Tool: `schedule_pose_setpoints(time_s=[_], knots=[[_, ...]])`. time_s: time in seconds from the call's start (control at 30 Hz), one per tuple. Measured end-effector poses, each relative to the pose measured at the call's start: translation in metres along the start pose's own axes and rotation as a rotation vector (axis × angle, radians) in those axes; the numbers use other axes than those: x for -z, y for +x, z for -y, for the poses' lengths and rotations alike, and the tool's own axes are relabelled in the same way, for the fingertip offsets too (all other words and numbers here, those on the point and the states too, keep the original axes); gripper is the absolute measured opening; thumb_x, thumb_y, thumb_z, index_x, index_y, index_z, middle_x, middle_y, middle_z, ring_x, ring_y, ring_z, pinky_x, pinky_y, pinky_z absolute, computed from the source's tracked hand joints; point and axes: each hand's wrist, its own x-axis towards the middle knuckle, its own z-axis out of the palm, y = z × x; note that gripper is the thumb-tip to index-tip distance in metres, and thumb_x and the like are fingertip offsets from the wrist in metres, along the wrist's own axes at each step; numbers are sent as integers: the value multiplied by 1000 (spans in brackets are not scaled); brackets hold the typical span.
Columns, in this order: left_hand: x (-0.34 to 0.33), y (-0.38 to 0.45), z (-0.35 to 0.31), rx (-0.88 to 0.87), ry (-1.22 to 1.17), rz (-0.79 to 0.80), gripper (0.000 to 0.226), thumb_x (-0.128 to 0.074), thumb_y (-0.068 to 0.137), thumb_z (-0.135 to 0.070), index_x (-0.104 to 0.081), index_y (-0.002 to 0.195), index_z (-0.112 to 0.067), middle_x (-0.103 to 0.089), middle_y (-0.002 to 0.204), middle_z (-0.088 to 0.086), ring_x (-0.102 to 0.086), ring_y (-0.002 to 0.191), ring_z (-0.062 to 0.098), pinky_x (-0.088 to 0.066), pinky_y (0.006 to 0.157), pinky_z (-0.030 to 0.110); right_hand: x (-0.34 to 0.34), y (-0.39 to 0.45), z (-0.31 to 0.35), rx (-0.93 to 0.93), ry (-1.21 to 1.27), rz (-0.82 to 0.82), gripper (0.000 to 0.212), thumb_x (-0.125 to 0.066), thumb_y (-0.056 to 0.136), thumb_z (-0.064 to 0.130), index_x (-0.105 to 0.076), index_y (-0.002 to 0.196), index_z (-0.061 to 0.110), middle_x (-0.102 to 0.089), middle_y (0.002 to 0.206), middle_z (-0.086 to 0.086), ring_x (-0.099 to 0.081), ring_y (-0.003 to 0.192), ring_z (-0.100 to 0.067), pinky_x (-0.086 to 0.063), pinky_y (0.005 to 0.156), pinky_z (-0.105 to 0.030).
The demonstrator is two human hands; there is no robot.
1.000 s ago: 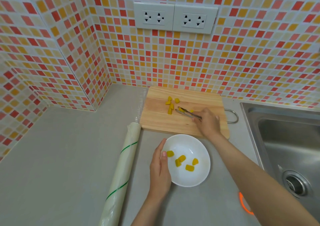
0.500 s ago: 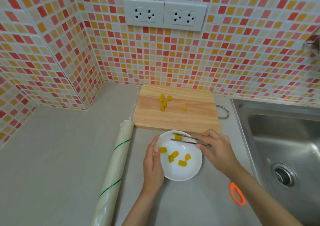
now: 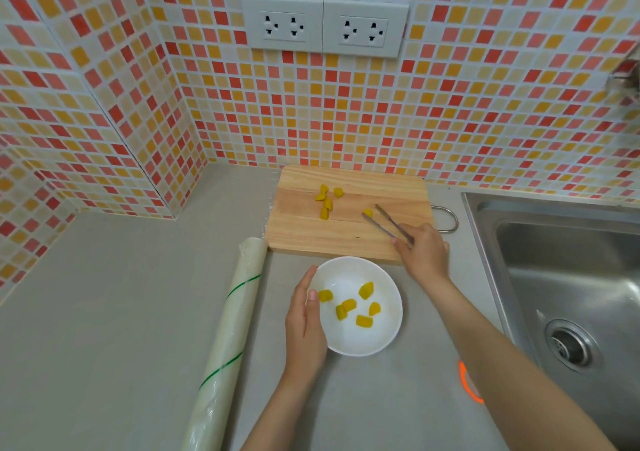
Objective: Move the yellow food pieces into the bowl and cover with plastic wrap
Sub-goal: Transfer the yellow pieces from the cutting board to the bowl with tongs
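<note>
The right hand (image 3: pixel 424 248), pinching the tongs (image 3: pixel 388 223), has swung back from the bowl (image 3: pixel 360 307) to the cutting board (image 3: pixel 346 215), tips spread around a lone yellow piece (image 3: pixel 367 212) (four more beyond). The left hand (image 3: pixel 306 319) lies flat against the bowl's rim; six pieces inside.

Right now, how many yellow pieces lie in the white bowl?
6, all in the bowl: one by the left hand's thumb, the others around the middle.
</note>
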Motion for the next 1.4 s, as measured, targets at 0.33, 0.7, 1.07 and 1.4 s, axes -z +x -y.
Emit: schedule_pose_setpoints(time_s=[0.33, 0.7, 1.07, 1.4], knots=[[0, 1, 1, -19, 16, 3, 33, -38, 92, -38, -53, 121, -45, -57, 128, -23, -50, 122, -1, -43, 98, 16, -4, 1, 10, 62, 105, -31, 25, -58, 88, 16, -69, 110, 19, -61, 97, -19, -56, 96, -35, -46, 81, -42], [-2, 2, 1, -11, -18, -8, 37, -35, 92, -42, -53, 124, -39, -55, 131, -19, -49, 123, -2, -41, 100, 19, 31, -75, 15, 440, 49, 45, 26, -66, 83, 17, -71, 108, 23, -59, 90, -5, -51, 93, -26, -27, 76, -32], [-2, 0, -1, -8, -10, -2, 37, -34, 93, -40, -52, 125, -38, -53, 133, -19, -48, 120, -8, -39, 93, 6, 20, -20, 21, 291, 158, 74, 42, -69, 81, 20, -62, 122, 15, -51, 92, -7, -55, 96, -28, -46, 84, -38], [-1, 1, -1, -17, 9, -6, 33, -35, 94, -38, -53, 122, -40, -56, 127, -24, -51, 120, -3, -41, 97, 12, -34, 37, 54, 239, 65, 164, 37, -62, 84, 23, -63, 121, 16, -57, 102, -21, -54, 102, -34, -39, 80, -30]])
